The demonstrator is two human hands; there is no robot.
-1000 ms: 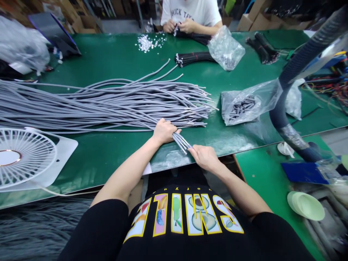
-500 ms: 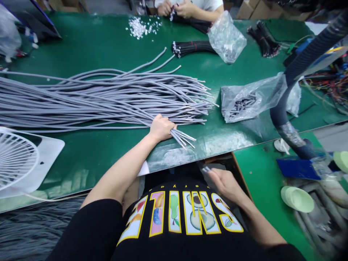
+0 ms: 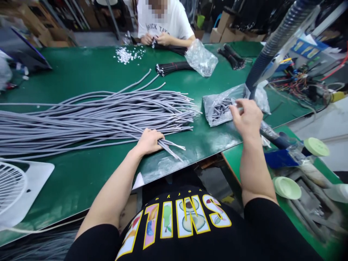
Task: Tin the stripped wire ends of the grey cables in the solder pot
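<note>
My left hand (image 3: pixel 150 141) is closed around a few grey cables (image 3: pixel 172 149), whose pale ends stick out to the right over the table edge side. It rests against the near side of a large spread of grey cables (image 3: pixel 108 116) lying along the table. My right hand (image 3: pixel 248 117) is over the right part of a clear plastic bag (image 3: pixel 209 112) with small dark grey tube pieces (image 3: pixel 221 108) in it. Its thumb and forefinger are bent and look slightly apart, with nothing visible between them. The other fingers are partly hidden.
Across the table a person (image 3: pixel 167 21) handles black cables (image 3: pixel 174 67) near a heap of small white pieces (image 3: pixel 125 55). A ribbed hose (image 3: pixel 274 43) rises beside my right hand. A white fan (image 3: pixel 35 195) lies at left; light green cups (image 3: pixel 287 188) stand at right.
My right hand has gone from near my lap, where it held small greyish pieces, up to the plastic bag. My left hand keeps hold of the cables. The view has tilted up.
</note>
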